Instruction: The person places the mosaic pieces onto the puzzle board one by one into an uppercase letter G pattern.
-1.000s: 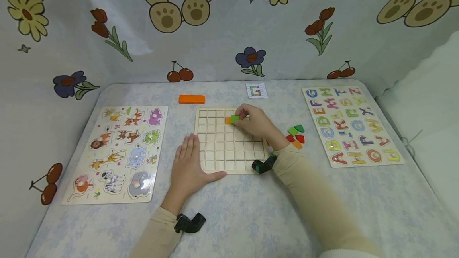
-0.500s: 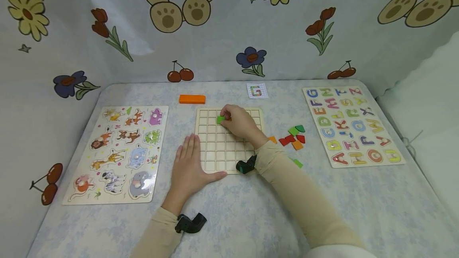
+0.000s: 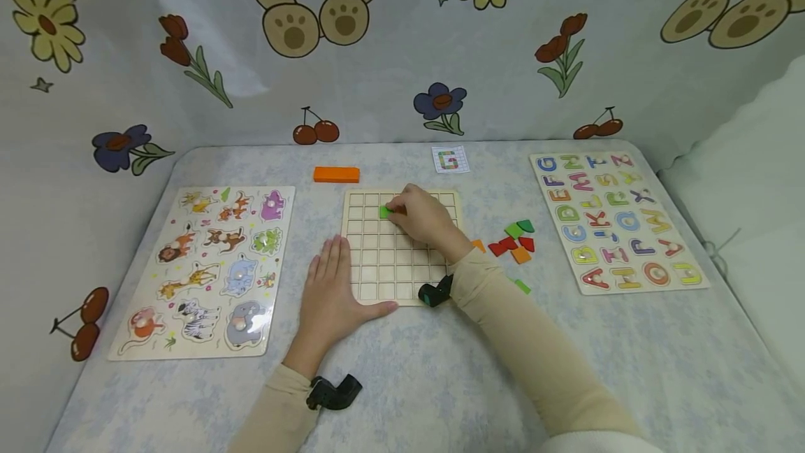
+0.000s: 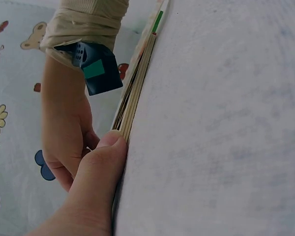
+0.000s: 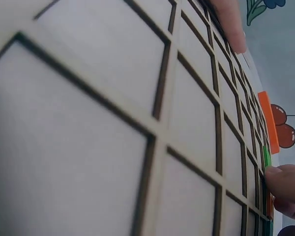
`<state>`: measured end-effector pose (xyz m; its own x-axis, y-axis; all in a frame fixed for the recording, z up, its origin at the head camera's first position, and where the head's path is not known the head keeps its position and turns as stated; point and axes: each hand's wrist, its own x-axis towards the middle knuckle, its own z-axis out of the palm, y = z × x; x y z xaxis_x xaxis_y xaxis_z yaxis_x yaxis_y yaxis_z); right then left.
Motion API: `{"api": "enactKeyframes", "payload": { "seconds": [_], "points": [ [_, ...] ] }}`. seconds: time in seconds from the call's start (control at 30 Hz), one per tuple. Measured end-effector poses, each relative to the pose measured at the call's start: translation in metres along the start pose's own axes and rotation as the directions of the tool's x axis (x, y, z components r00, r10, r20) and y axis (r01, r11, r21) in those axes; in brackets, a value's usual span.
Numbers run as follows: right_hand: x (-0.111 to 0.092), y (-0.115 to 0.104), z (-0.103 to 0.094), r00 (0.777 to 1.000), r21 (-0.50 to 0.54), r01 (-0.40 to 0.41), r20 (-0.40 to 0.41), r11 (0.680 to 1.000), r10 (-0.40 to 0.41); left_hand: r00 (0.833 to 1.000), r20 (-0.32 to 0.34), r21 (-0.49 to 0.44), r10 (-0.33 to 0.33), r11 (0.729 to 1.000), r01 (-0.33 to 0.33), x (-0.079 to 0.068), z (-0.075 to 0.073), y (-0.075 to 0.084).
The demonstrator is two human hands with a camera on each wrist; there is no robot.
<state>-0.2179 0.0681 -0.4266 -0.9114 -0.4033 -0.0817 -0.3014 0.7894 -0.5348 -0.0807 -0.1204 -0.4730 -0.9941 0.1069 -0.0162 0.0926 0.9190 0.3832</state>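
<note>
My right hand (image 3: 423, 214) pinches a small green square tile (image 3: 384, 212) between thumb and fingertips, over the second row from the back of a pale wooden grid board (image 3: 380, 268). In the right wrist view the green tile (image 5: 267, 156) shows at the thumb tip, right at the grid. My left hand (image 3: 328, 286) lies with straight fingers along the board's left edge. Its thumb reaches along the front edge, and in the left wrist view the thumb (image 4: 101, 157) rests against the board's side. The fingers of my right hand hide part of the back rows.
Loose red tiles (image 3: 506, 244), an orange tile (image 3: 520, 255) and green tiles (image 3: 514, 231) lie right of the board. An orange bar (image 3: 336, 175) and a pattern card (image 3: 450, 159) lie behind it. An animal puzzle (image 3: 214, 338) lies left, a letter puzzle (image 3: 682, 282) right.
My right hand has moved left over the board with the green tile, then lowered it slightly. The orange tile seen earlier beside it is now behind the hand. My left hand has stayed put.
</note>
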Motion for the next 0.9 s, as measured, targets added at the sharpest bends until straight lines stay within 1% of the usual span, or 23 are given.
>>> {"api": "enactKeyframes", "payload": {
  "seconds": [0.23, 0.4, 0.53, 0.67, 0.8, 0.9],
  "points": [
    [-0.012, 0.012, -0.011, 0.999, 0.058, 0.033, -0.002, 0.998, -0.033, 1.0, 0.003, -0.003, 0.001, 1.0, -0.001, 0.0, 0.0, 0.001],
    [-0.013, 0.015, -0.013, 0.999, 0.08, 0.032, 0.0, 0.996, -0.032, 1.0, 0.0, -0.009, 0.002, 1.0, -0.002, 0.0, 0.0, 0.002],
    [-0.007, 0.011, -0.009, 1.0, 0.068, 0.028, -0.001, 0.997, -0.028, 1.0, 0.002, -0.019, 0.0, 1.0, 0.0, 0.0, -0.001, 0.001],
    [0.0, 0.006, -0.003, 1.0, 0.022, 0.025, -0.002, 0.999, -0.025, 1.0, 0.003, -0.017, -0.002, 1.0, 0.002, 0.0, -0.001, 0.001],
    [0.003, 0.001, -0.002, 1.0, -0.011, 0.018, 0.001, 1.0, -0.018, 1.0, 0.001, -0.009, -0.002, 1.0, 0.002, -0.001, -0.001, 0.001],
    [0.003, -0.002, -0.002, 1.0, -0.017, 0.012, 0.013, 1.0, -0.011, 1.0, -0.004, -0.011, 0.001, 1.0, -0.001, -0.001, 0.0, 0.001]
  ]
}}
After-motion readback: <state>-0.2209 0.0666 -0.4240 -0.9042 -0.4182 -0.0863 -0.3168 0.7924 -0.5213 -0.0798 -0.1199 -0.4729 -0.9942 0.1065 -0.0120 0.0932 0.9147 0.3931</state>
